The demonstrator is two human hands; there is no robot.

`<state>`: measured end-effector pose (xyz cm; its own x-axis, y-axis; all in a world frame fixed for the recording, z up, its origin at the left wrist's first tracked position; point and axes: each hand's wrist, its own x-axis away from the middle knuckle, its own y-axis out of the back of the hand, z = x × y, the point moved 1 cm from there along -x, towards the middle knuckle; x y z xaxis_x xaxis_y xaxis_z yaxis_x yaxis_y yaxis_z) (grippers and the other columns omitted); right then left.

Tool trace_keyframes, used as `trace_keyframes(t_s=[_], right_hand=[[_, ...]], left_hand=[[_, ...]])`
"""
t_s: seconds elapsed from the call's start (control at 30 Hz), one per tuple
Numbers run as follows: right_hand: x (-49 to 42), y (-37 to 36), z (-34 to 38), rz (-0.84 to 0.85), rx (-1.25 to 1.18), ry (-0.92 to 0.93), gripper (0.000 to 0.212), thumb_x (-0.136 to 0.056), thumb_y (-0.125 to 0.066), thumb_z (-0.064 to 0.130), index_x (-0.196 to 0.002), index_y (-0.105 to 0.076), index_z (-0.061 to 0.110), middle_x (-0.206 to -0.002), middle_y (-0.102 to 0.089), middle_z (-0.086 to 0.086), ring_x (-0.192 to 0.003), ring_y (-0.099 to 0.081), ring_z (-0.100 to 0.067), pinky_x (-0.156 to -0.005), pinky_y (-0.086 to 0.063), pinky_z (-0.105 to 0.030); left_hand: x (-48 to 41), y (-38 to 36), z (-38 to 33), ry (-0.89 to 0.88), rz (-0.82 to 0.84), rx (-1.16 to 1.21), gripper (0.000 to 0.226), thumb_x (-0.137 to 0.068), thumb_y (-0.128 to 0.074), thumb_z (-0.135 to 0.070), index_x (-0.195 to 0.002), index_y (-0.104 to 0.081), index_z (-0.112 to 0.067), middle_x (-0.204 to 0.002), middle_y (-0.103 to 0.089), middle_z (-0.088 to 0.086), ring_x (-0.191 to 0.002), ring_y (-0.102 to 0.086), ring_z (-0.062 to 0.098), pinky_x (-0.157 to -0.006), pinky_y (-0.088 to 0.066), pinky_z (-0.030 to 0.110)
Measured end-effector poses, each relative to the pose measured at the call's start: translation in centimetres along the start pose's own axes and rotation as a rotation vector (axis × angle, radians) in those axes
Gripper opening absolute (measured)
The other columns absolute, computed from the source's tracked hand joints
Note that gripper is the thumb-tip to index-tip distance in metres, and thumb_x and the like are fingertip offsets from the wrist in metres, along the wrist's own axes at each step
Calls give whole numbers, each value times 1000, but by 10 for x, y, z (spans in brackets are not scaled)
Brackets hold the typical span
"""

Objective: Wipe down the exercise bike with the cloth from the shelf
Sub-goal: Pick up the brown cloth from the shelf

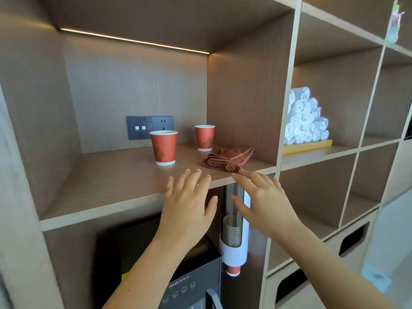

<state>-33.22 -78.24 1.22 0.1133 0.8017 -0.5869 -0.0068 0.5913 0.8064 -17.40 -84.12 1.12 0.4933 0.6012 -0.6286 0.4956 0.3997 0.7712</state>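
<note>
A folded reddish-brown cloth (227, 159) lies on the wooden shelf (116, 175), near its front right corner against the side panel. Both of my hands are raised in front of the shelf edge with fingers spread. My left hand (189, 201) hovers over the shelf's front edge, left of the cloth and holding nothing. My right hand (260, 197) is just below and in front of the cloth, its fingertips almost at the cloth's near end. No exercise bike is in view.
Two red paper cups (164, 147) (204, 137) stand on the shelf behind and left of the cloth. A cup dispenser (234, 237) hangs below the shelf beside a dark water machine (178, 286). Rolled white towels (305, 118) are stacked in the cubby to the right.
</note>
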Motion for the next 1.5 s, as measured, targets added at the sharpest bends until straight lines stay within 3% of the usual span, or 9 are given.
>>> trace_keyframes(t_s=[0.3,0.53,0.67,0.83,1.03,1.13,1.23,1.37,1.5], right_hand=[[-62,-11,-47,18,-11,168,52,-91,-48,40,-140,-33,30,-148,-34,5,-139,-24,-17,-113,-9,-49],[-113,-12,-79,207,-305,349,52,-85,-61,35,-133,-43,32,-145,-35,11,-139,-22,-11,-116,-15,-43],[-124,-30,-79,302,-423,395,51,-85,-62,32,-131,-42,36,-139,-42,15,-134,-28,-6,-113,-19,-24],[-127,-31,-57,230,-382,468,51,-84,-60,39,-132,-45,30,-134,-50,10,-122,-40,-12,-105,-31,-29],[-122,-45,-14,58,-102,356,55,-85,-44,59,-134,-43,35,-131,-52,8,-116,-42,-20,-95,-38,-40],[-134,-36,-35,138,-278,453,54,-83,-46,58,-132,-45,37,-135,-50,10,-122,-41,-16,-104,-31,-44],[-145,-30,-72,245,-422,450,52,-79,-50,54,-129,-40,43,-137,-40,20,-133,-30,-8,-114,-4,-45],[-136,-38,-77,293,-479,395,50,-84,-61,35,-129,-39,41,-137,-44,11,-129,-35,-14,-112,-25,-36],[-116,-39,-51,115,-275,202,50,-86,-52,48,-134,-41,40,-137,-46,6,-122,-38,-21,-100,-39,-36]], left_hand=[[-35,-17,15,-16,-76,-60,43,-83,-62,-31,-121,-58,-11,-129,-56,12,-120,-50,32,-100,-33,54],[-45,-23,15,35,-99,-151,42,-91,-45,-42,-116,-62,-13,-122,-62,10,-111,-58,30,-89,-47,48],[-45,-28,17,39,-105,-191,49,-87,-35,-44,-114,-64,-15,-119,-64,7,-109,-60,26,-89,-48,43],[-46,-27,17,81,-100,-215,51,-86,-35,-46,-114,-64,-16,-120,-63,7,-111,-59,25,-88,-47,43],[-42,-25,17,124,-99,-209,52,-87,-35,-46,-115,-63,-14,-121,-63,7,-112,-58,25,-89,-47,42],[-40,-24,16,139,-110,-198,50,-86,-36,-44,-114,-64,-12,-120,-63,8,-110,-59,25,-88,-48,42],[-40,-23,15,143,-116,-188,49,-86,-37,-43,-113,-64,-13,-119,-64,8,-108,-60,25,-87,-49,41],[-38,-21,13,149,-155,-143,46,-85,-39,-44,-111,-66,-16,-116,-65,2,-104,-62,21,-83,-49,35],[-38,-17,12,178,-182,-11,36,-81,-51,-43,-106,-67,-23,-111,-66,-7,-98,-62,14,-74,-42,24]])
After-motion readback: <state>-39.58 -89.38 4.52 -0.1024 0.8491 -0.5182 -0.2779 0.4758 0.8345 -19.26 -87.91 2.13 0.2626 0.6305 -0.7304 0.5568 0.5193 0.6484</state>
